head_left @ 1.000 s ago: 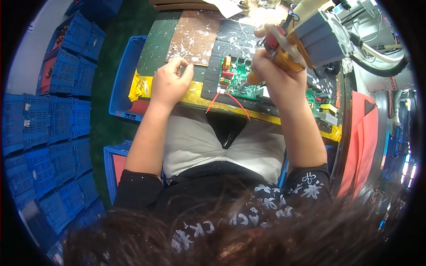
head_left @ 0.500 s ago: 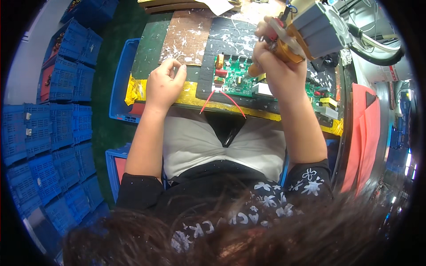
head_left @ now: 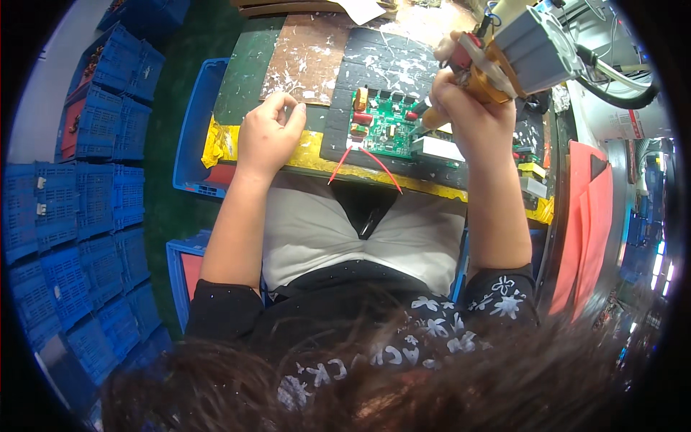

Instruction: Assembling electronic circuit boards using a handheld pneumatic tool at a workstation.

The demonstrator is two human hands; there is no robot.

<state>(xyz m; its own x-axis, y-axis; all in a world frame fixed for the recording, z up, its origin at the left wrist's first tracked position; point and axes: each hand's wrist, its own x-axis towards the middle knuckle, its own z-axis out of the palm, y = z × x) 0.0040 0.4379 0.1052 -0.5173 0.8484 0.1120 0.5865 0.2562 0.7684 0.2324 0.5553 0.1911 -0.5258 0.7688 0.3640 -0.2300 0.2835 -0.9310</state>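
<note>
A green circuit board (head_left: pixel 392 121) with several parts lies on the black panel of the bench, two red wires (head_left: pixel 381 164) running from its near left over the edge. My right hand (head_left: pixel 471 119) is wrapped round a hot-glue gun (head_left: pixel 497 75) with an orange body and a large grey cylinder (head_left: pixel 540 50). Its nozzle points down at the right part of the board, by a white block (head_left: pixel 439 150); the hand partly hides this area. Left of the board, my left hand (head_left: pixel 270 135) rests at the bench edge with fingers curled in; no object shows in it.
Yellow tape (head_left: pixel 309 153) covers the bench's near edge, and white scraps dot a brown board (head_left: pixel 306 61). Further parts (head_left: pixel 533 173) lie right of my right forearm. A blue crate (head_left: pixel 198 126) stands at the left, stacked blue crates (head_left: pixel 93 194) beyond. Pink sheets (head_left: pixel 583 223) hang at the right.
My right hand has moved right with the glue gun, and its nozzle has shifted right along the board. My left hand stays where it was. The view has shifted slightly.
</note>
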